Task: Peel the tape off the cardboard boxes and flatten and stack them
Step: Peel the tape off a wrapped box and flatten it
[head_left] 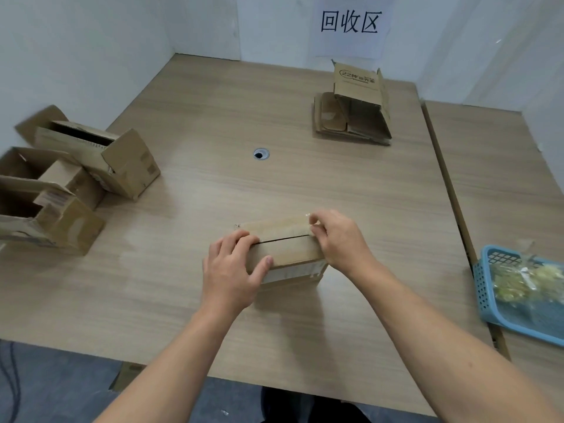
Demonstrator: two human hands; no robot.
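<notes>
Near the desk's (pixel 183 300) front edge, your left hand (pixel 232 270) clamped the box (pixel 290 254) steady while your right hand (pixel 338 239) pinched its tape (pixel 302 218) to peel.

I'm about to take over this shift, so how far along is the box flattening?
Done: a few flattened boxes lie stacked at the back under the sign, and peeled tape fills the blue basket. In hand: the left hand steadies a small box while the right hand pinches tape at its far corner. Left: that box, plus the unflattened boxes on the left.
</notes>
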